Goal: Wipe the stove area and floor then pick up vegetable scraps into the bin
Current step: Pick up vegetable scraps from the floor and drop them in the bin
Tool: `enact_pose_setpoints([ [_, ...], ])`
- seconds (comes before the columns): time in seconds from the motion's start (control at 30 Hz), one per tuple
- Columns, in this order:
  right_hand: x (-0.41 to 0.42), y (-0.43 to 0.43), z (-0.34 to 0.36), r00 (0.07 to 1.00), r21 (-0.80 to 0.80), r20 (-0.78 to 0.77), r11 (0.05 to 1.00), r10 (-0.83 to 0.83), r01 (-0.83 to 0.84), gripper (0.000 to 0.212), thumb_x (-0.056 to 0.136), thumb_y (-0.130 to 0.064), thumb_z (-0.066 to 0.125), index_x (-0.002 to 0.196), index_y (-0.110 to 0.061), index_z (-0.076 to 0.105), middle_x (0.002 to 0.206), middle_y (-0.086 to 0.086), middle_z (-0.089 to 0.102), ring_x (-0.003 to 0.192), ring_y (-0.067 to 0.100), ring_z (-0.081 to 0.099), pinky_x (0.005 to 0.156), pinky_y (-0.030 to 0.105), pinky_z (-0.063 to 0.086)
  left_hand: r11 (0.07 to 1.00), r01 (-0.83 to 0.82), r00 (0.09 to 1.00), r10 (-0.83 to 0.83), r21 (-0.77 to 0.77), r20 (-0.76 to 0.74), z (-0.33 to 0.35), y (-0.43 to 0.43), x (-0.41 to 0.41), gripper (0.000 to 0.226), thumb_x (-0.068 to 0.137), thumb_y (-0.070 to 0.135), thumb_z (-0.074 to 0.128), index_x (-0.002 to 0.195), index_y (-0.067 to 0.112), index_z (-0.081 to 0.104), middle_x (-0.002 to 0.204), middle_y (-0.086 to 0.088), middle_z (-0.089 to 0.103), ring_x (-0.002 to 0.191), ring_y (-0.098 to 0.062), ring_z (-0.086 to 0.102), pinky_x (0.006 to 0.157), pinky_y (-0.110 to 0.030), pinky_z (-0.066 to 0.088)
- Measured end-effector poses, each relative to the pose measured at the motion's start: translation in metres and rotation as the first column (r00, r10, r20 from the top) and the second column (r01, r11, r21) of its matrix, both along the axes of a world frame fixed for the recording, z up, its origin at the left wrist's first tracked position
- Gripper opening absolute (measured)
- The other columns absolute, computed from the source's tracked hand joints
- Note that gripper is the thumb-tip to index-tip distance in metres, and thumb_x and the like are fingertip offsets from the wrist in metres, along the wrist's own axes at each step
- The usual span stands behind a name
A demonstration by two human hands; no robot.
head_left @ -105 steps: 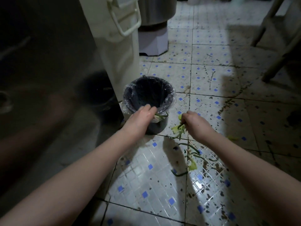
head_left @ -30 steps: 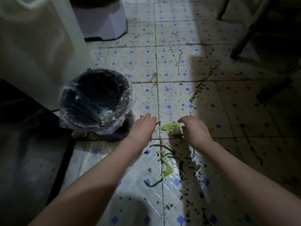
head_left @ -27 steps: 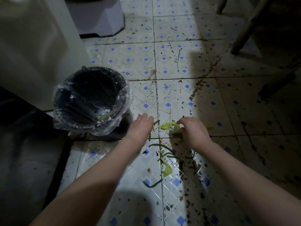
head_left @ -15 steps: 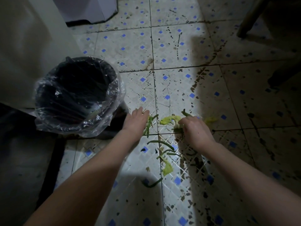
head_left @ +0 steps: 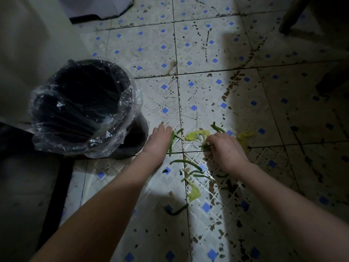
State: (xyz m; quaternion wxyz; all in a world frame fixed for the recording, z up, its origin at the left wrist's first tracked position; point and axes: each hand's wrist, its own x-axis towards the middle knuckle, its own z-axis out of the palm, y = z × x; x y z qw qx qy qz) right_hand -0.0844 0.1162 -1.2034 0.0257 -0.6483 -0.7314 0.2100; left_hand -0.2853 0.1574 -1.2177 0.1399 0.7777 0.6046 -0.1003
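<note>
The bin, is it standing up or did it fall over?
Standing up. The bin rests on its base on the floor, its open mouth facing up, with a clear bag folded over the rim.

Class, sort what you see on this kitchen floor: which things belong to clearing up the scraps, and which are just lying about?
Belong to the job: vegetable scraps, bin, left hand, right hand.

Just lying about: furniture leg, white cabinet.

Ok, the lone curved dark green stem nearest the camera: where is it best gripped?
Pinch the curved dark green stem at its middle, from straight above. It lies flat on the tiled floor, apart from the other scraps, and is thin, so fingertips across its width probably suit best.
</note>
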Motion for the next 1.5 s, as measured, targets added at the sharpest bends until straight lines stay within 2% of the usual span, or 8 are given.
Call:
enact_pose_setpoints([
  [0.17, 0.001, -0.002, -0.001, 1.0, -0.011, 0.003, 1.0, 0.007, -0.007, 0.038, 0.088, -0.001, 0.056, 0.118, -0.025, 0.061, 0.117, 0.0, 0.062, 0.108, 0.018, 0.053, 0.096, 0.034, 0.045, 0.998, -0.044, 0.998, 0.042, 0.038, 0.057, 0.0, -0.005, 0.0, 0.041, 0.08, -0.018, 0.047, 0.114, 0.005, 0.043, 0.122, -0.016, 0.041, 0.109, -0.031, 0.045, 0.087, -0.035, 0.043],
  [0.3, 0.003, -0.003, 0.0, 1.0, -0.013, 0.008, 1.0, 0.007, -0.007, 0.033, 0.092, -0.004, 0.052, 0.118, -0.022, 0.06, 0.115, 0.001, 0.062, 0.108, 0.019, 0.054, 0.096, 0.037, 0.046, 0.996, -0.082, 0.993, 0.078, 0.043, 0.088, -0.002, 0.0, 0.0, 0.048, 0.086, -0.016, 0.042, 0.13, 0.002, 0.037, 0.14, -0.021, 0.031, 0.126, -0.035, 0.039, 0.105, -0.039, 0.038],
  [0.43, 0.007, -0.005, 0.004, 1.0, -0.025, 0.016, 1.0, -0.007, 0.007, 0.03, 0.094, -0.005, 0.045, 0.116, -0.018, 0.06, 0.114, 0.003, 0.061, 0.109, 0.022, 0.052, 0.096, 0.041, 0.045, 0.996, -0.08, 0.988, 0.077, 0.023, 0.134, -0.003, 0.0, 0.001, 0.041, 0.086, -0.015, 0.042, 0.122, 0.004, 0.043, 0.124, -0.016, 0.046, 0.111, -0.033, 0.049, 0.095, -0.043, 0.044],
  [0.57, 0.008, -0.007, 0.006, 1.0, -0.028, 0.02, 1.0, 0.005, -0.005, 0.027, 0.094, -0.005, 0.045, 0.113, -0.017, 0.06, 0.112, 0.003, 0.061, 0.106, 0.021, 0.052, 0.095, 0.039, 0.045, 0.995, -0.095, 0.986, 0.089, 0.038, 0.138, -0.003, 0.0, 0.005, 0.037, 0.084, -0.015, 0.044, 0.114, 0.006, 0.046, 0.112, -0.016, 0.048, 0.102, -0.033, 0.05, 0.085, -0.042, 0.048],
  [0.97, 0.011, -0.011, 0.006, 1.0, -0.015, 0.018, 1.0, 0.013, -0.013, 0.029, 0.091, -0.001, 0.047, 0.111, -0.018, 0.059, 0.109, 0.003, 0.06, 0.103, 0.021, 0.051, 0.092, 0.036, 0.045, 0.998, -0.041, 0.994, 0.037, 0.044, 0.104, -0.002, -0.007, 0.011, 0.044, 0.08, -0.016, 0.046, 0.117, 0.005, 0.043, 0.117, -0.016, 0.048, 0.107, -0.034, 0.047, 0.09, -0.04, 0.042],
  [1.1, 0.009, -0.012, 0.007, 0.999, -0.004, 0.031, 1.0, 0.017, -0.017, 0.027, 0.091, -0.002, 0.048, 0.109, -0.018, 0.059, 0.105, 0.002, 0.06, 0.1, 0.021, 0.052, 0.092, 0.037, 0.045, 0.999, -0.04, 0.991, 0.043, -0.031, 0.128, -0.005, -0.016, 0.006, 0.036, 0.083, -0.014, 0.048, 0.114, 0.004, 0.044, 0.119, -0.016, 0.042, 0.107, -0.032, 0.045, 0.09, -0.039, 0.043],
  [1.33, 0.006, -0.013, 0.009, 1.0, 0.033, 0.012, 0.999, 0.022, -0.022, 0.032, 0.089, 0.002, 0.052, 0.112, -0.018, 0.058, 0.106, 0.002, 0.061, 0.1, 0.021, 0.053, 0.09, 0.039, 0.048, 1.0, -0.003, 0.991, 0.007, -0.031, 0.132, -0.003, -0.028, 0.004, 0.026, 0.095, 0.015, 0.047, 0.118, 0.004, 0.044, 0.12, -0.016, 0.043, 0.111, -0.032, 0.044, 0.093, -0.042, 0.04],
  [1.5, 0.006, -0.015, 0.01, 0.999, 0.044, 0.022, 0.998, 0.042, -0.043, 0.032, 0.088, 0.002, 0.052, 0.113, -0.018, 0.059, 0.105, 0.003, 0.061, 0.098, 0.021, 0.053, 0.089, 0.036, 0.047, 0.999, 0.024, 0.997, -0.021, -0.028, 0.077, -0.001, -0.029, 0.005, 0.034, 0.086, -0.01, 0.049, 0.117, 0.005, 0.042, 0.121, -0.015, 0.042, 0.112, -0.031, 0.043, 0.092, -0.039, 0.041],
])
